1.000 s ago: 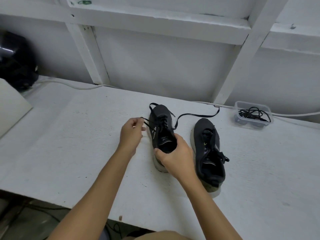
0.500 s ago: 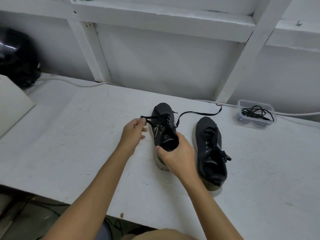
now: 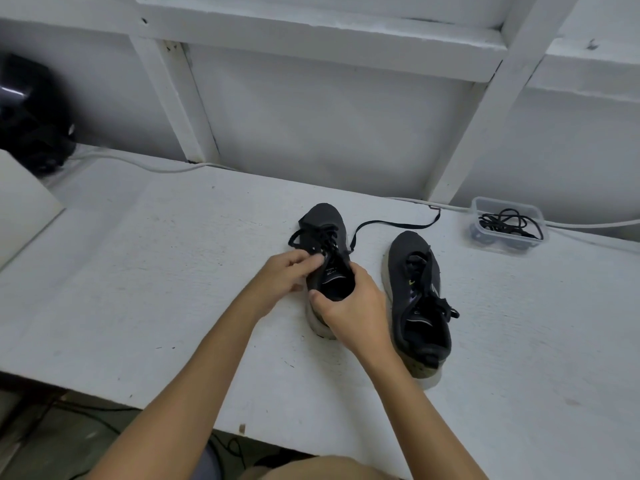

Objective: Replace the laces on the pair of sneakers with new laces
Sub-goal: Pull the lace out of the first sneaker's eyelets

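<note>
Two black sneakers stand on the white table [image 3: 173,289], toes pointing away from me. My right hand [image 3: 349,306] grips the heel and collar of the left sneaker [image 3: 323,223]. My left hand [image 3: 284,275] is at that shoe's left eyelets, fingers pinched on its black lace [image 3: 391,224], whose free end trails right across the table. The right sneaker [image 3: 412,268] sits beside it, laced and untouched. A clear plastic tub [image 3: 507,239] at the back right holds a bundle of black laces [image 3: 507,221].
A white cable [image 3: 145,164] runs along the back edge against the white framed wall. A black object [image 3: 31,112] sits at the far left, with a pale board [image 3: 24,199] in front of it. The table's front edge is near my body.
My left hand has moved right from beside the shoe onto its eyelets, and the lace loop on the left side has slackened. My right hand has stayed on the heel.
</note>
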